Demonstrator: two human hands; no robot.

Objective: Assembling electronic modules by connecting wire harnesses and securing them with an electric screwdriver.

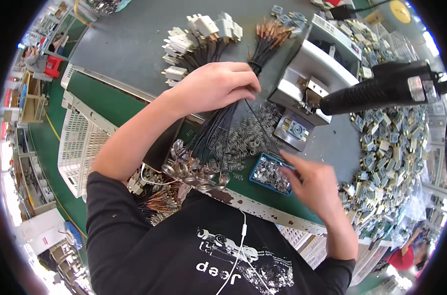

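Observation:
My left hand [223,84] is closed in a pinch on a thin black cable [259,118], which slants down toward my right hand. Under that hand lies a tied bundle of black cables [211,130], with white plugs [201,30] at its far side and bare copper ends [272,35] beside them. My right hand [312,184] hovers at the right edge of a small blue tray [253,173] of tiny metal parts; thumb and forefinger look parted, slightly blurred. Loose coil springs [245,137] lie between my hands.
A metal fixture [302,93] stands right of centre, with a black electric screwdriver [366,93] reaching over it. A grey plug housing [296,130] sits on its front block. Heaped plug housings [393,147] cover the right side. A white plastic crate [78,152] stands at left.

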